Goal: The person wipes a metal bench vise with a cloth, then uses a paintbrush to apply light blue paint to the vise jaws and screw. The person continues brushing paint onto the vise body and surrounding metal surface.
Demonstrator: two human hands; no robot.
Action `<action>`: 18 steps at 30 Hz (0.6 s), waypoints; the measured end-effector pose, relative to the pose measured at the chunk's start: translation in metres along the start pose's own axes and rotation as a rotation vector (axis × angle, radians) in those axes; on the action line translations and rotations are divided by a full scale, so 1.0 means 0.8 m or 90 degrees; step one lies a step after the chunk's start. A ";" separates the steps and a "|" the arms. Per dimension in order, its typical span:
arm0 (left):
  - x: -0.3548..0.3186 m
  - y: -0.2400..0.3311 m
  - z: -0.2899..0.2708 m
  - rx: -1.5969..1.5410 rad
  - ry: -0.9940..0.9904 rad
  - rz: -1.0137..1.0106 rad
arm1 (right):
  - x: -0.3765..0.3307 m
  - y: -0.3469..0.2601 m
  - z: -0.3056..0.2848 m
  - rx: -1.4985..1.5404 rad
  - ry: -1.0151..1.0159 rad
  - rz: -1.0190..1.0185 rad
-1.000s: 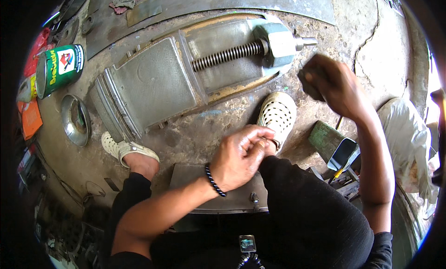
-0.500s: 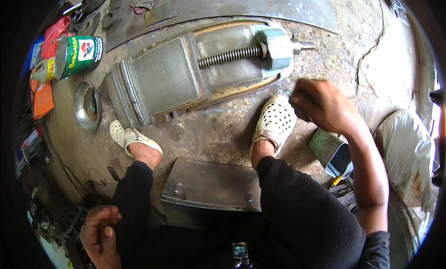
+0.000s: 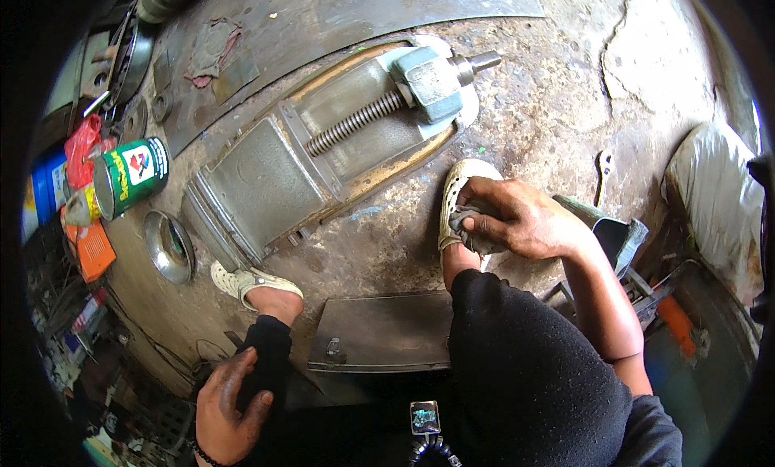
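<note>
A grey rag (image 3: 478,228) is bunched between the thumb and fingers of my right hand (image 3: 525,221), above the right cream clog (image 3: 460,184). At the lower left, my left hand (image 3: 230,406) rests by my left shin with fingers apart and nothing in it. Beyond my feet a large machine vise (image 3: 274,184) lies on the floor, its jaws toward the left. Its threaded screw (image 3: 357,123) runs to a green-grey end block (image 3: 428,83). Neither hand touches the vise.
On the left stand a green can (image 3: 133,176) and a metal bowl (image 3: 171,245). A metal toolbox (image 3: 383,330) lies between my legs. To the right are a wrench (image 3: 604,176), an open green container (image 3: 613,233) and a white sack (image 3: 714,201). A metal sheet (image 3: 339,15) lies behind the vise.
My right hand has come down and inward over the right clog, and the grey rag now shows in it. My left hand has shifted slightly right. The whole view has turned.
</note>
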State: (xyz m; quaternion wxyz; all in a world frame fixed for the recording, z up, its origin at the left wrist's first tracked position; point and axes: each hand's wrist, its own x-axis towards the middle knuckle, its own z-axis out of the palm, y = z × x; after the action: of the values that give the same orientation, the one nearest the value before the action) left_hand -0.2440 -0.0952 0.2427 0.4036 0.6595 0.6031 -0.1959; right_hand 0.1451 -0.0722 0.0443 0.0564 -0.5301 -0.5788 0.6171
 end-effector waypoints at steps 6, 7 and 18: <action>0.000 -0.012 0.000 0.001 -0.010 -0.028 | 0.004 0.004 -0.002 -0.011 0.032 -0.015; -0.001 -0.012 0.001 0.000 -0.024 -0.031 | 0.003 0.005 0.000 -0.014 0.044 -0.025; -0.002 -0.021 0.005 -0.014 0.001 -0.035 | 0.005 0.010 0.003 0.001 0.013 -0.031</action>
State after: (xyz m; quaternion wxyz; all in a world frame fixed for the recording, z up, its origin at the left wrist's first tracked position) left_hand -0.2597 -0.0998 0.2364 0.4049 0.6386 0.6231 -0.1998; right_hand 0.1463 -0.0739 0.0352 0.0779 -0.5222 -0.5904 0.6105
